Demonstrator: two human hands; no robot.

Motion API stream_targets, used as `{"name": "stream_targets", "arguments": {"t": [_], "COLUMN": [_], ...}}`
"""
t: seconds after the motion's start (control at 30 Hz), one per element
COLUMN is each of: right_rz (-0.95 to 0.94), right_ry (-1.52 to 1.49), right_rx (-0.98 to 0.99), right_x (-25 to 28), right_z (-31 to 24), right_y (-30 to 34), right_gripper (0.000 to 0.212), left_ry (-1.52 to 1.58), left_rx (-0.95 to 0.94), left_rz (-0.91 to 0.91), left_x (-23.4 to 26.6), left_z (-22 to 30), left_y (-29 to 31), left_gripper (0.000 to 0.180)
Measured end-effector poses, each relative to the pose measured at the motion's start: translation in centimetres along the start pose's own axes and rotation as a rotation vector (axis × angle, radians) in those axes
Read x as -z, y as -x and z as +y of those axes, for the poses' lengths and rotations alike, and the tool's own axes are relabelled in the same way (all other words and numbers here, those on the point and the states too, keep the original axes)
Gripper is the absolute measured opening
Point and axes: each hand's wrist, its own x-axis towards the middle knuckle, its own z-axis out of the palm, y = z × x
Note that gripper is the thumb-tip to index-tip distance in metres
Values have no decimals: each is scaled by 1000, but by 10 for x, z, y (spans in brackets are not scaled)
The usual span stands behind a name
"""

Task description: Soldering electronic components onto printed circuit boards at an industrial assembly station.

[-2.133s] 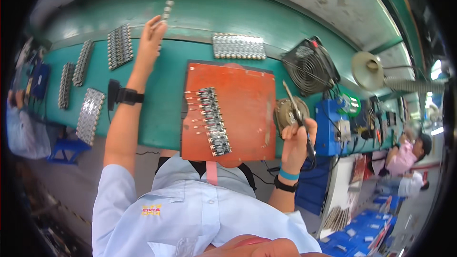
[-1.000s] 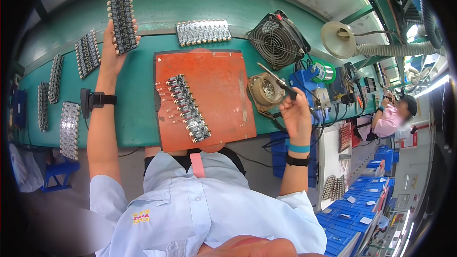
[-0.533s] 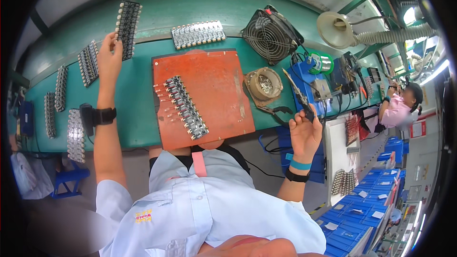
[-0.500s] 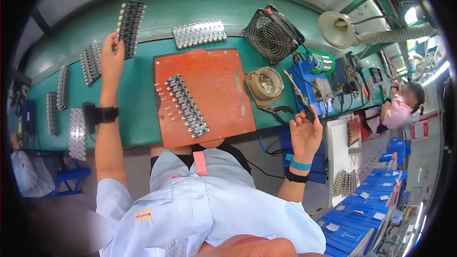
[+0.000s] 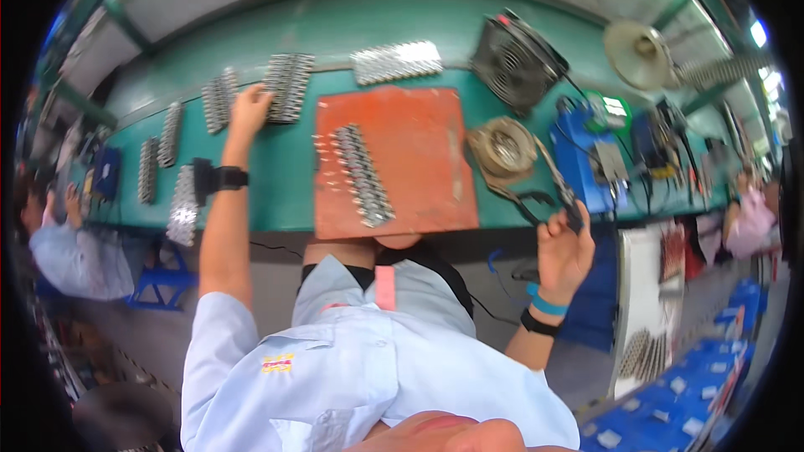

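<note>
My left hand [image 5: 249,115] is at the far left of the bench, fingers closed at the left edge of a dark circuit board panel [image 5: 291,88] with rows of small parts. Motion blur softens the fingertips there. In my right hand [image 5: 564,258], at the bench's right front edge, is a soldering iron [image 5: 556,169], its tip pointing away from me. Black-handled pliers [image 5: 534,204] lie just left of that hand. Between my arms, a slanted strip of circuit boards [image 5: 363,177] rests on an orange-red mat [image 5: 427,167].
More board strips [image 5: 170,134] lie at left, and a panel [image 5: 397,62] lies behind the mat. A black fan [image 5: 517,65], a round tin [image 5: 508,147], a blue soldering station [image 5: 578,159] and a fume hose funnel [image 5: 636,54] stand at right. People sit at both sides.
The view has swung left. My left hand has lowered the circuit board panel toward the bench, nearer the mat. My right hand still holds the soldering iron in much the same place.
</note>
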Motion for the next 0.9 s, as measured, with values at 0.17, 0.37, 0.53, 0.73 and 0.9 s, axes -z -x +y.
{"name": "stream_targets", "arguments": {"t": [0.17, 0.37, 0.53, 0.73, 0.9], "right_rz": [-10, 13, -56, -156, -955], "right_ry": [61, 35, -84, -117, -185], "right_rx": [34, 159, 117, 54, -131], "right_x": [-1, 13, 11, 54, 91], "right_z": [-7, -21, -19, -28, -35], "right_y": [9, 9, -2, -5, -93], "right_gripper": [46, 46, 51, 56, 40], "left_ry": [-474, 66, -376, 203, 377], "left_rx": [-283, -978, -902, -888, -853], "left_rz": [87, -544, -415, -177, -444], "left_x": [43, -45, -105, -147, -109], "left_z": [98, 311, 339, 323, 315], "left_y": [49, 211, 236, 250, 250], "left_gripper": [49, 38, 11, 10, 15]}}
